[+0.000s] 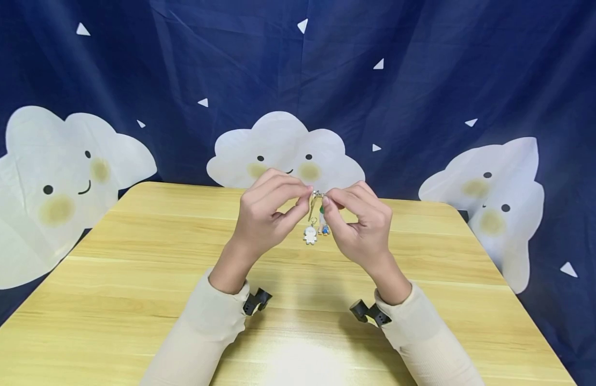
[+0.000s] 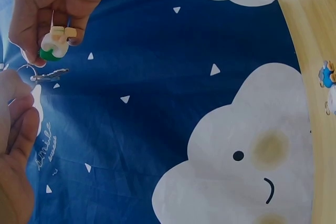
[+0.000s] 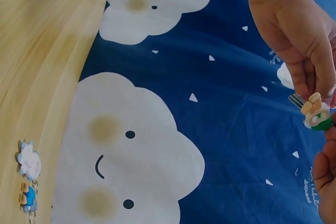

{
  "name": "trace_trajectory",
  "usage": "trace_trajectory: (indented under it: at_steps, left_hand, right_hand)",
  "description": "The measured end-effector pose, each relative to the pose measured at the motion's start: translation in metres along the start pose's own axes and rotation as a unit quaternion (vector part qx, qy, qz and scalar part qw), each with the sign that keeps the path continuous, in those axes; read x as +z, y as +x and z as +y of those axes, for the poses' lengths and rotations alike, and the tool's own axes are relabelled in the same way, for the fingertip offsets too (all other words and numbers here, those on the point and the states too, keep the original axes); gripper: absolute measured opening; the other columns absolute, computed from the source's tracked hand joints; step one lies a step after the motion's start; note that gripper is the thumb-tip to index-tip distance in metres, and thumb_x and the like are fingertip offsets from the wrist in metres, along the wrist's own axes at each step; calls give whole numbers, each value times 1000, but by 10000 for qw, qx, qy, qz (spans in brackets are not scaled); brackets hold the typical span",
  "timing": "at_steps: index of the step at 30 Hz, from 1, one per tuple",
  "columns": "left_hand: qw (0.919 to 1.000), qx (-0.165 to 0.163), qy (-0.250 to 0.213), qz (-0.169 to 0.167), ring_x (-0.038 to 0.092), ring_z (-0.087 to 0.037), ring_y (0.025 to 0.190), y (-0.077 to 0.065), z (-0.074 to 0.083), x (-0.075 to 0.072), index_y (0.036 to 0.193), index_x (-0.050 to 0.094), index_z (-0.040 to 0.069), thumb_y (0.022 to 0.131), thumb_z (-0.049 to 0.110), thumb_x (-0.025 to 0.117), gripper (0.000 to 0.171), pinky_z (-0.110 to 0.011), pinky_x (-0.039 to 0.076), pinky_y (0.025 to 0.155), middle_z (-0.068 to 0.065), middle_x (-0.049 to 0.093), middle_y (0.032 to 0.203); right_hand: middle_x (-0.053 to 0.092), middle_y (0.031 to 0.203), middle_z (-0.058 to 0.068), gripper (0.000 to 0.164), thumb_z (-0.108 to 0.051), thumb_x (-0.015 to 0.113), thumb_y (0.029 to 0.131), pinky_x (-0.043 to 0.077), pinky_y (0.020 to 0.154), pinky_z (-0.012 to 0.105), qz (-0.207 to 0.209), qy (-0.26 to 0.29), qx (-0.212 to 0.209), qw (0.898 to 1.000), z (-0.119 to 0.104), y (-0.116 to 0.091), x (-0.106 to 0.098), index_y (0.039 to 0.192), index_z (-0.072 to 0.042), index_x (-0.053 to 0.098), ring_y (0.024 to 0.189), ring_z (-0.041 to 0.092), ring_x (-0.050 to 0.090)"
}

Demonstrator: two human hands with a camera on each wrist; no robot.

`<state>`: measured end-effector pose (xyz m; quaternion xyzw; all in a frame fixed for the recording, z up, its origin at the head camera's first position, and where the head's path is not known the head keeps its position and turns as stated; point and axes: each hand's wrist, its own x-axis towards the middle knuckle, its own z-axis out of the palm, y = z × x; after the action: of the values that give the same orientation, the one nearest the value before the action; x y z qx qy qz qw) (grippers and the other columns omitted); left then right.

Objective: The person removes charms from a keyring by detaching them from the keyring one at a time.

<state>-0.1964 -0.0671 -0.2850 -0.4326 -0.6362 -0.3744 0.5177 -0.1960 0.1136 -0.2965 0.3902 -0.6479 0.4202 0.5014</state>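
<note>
Above the far part of the table, a metal key ring (image 2: 25, 68) with a small key (image 2: 50, 75) hanging from it is pinched by the fingertips of my left hand (image 1: 270, 209). Facing it, my right hand (image 1: 362, 220) pinches the top of a small white-and-green figure charm (image 3: 317, 116), whose orange feet point down. Fingertips of both hands nearly meet, and they hide how charm and ring join. Beneath them on the wooden table lie a white figure charm (image 1: 310, 235) with a metal loop and a blue-and-orange charm (image 1: 324, 230).
A pale wooden table (image 1: 133, 300) extends under both forearms. Behind its far edge hangs a dark blue curtain (image 1: 259, 64) printed with white clouds and triangles. Black wrist cameras (image 1: 257, 301) sit at the cuffs of the cream sleeves.
</note>
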Motion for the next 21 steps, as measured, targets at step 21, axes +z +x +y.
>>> trace_trajectory:
  at_steps: [21]
  left_hand:
    - [9983,54,225,-542,67,-26,80,-3,-2,-3,88,78,0,82,-8,71,12,-34,56,73,-11,75,85]
  right_hand:
    - [67,70,5,18,-9,64,90,43,64,28,10,-55,48,10000,0,0,-1,80,-1,76,66,21,57]
